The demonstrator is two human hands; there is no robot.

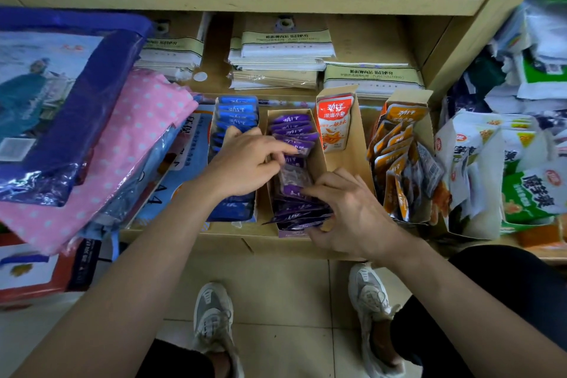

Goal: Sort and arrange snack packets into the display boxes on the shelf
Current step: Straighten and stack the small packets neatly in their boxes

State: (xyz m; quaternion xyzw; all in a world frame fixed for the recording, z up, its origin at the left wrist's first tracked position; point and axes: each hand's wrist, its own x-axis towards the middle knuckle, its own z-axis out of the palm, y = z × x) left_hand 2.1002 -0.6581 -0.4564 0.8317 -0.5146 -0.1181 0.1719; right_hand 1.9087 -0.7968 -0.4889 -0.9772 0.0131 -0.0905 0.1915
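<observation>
R hand [352, 215] clamps front shiny purple foil snack packets [294, 129] in tan cardboard display box [319, 159]; L hand [245, 163] behind them, grip unclear.

Carrier: wooden shelf [199, 244], which I view from above.
Front row: I count four open cardboard boxes side by side: box of blue packets [212, 129], box of purple packets [319, 159], box with one red packet [352, 147], box of orange packets [408, 98].
Right end: white carton [478, 218], just beside the orange one.
Back row: wrapped paper stacks [282, 61].
</observation>
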